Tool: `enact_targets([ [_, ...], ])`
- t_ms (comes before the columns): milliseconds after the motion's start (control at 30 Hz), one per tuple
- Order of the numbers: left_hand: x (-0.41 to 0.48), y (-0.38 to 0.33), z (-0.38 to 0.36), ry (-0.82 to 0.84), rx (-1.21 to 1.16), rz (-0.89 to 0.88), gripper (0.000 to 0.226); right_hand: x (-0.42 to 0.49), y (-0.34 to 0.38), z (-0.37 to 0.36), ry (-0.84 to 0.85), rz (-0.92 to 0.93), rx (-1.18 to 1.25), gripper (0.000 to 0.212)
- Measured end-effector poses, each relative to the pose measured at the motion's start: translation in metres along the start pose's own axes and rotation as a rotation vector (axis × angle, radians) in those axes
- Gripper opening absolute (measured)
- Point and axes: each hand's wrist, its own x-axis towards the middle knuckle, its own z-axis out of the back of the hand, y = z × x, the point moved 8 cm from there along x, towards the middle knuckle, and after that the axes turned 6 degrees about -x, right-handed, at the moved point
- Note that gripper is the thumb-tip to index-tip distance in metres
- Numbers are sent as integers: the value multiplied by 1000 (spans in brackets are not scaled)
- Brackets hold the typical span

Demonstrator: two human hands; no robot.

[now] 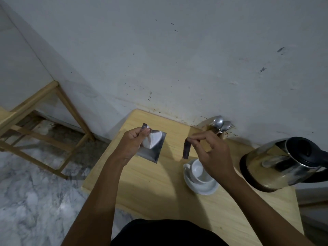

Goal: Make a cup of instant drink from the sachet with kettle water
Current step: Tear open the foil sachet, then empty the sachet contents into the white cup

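My left hand [132, 145] pinches the top corner of a silvery foil sachet [153, 148], held above the wooden table [159, 189]. A dark strip torn from the sachet [186, 150] hangs from the thumb and forefinger of my right hand [211, 153], just above the cup. The white cup [199, 172] stands empty on a white saucer [202, 188], partly hidden by my right hand. A steel kettle [282, 166] with a black lid sits on its base at the right of the table.
A wooden holder with spoons [219, 125] stands at the table's back edge against the stained wall. A wooden frame rack [44, 125] stands on the marble floor to the left. The table's left edge runs close to my left forearm.
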Motion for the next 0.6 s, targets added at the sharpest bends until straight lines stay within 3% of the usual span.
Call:
enact_targets([
  [100,1,12,16,-48,10,28,26,-11,-23,0,-28,-316,89,14],
  [233,-5,19,23,-63,149,39,69,-33,-49,-52,162,-624,202,12],
  [367,-14,27,22,-88,168,65,38,-56,-77,-124,403,-739,74,6],
  [467,-25,30,16,-83,175,47,38,-76,-99,-165,510,-900,114,7],
  [600,-37,36,10,-57,183,58,35,-96,-110,-187,545,-1108,238,24],
])
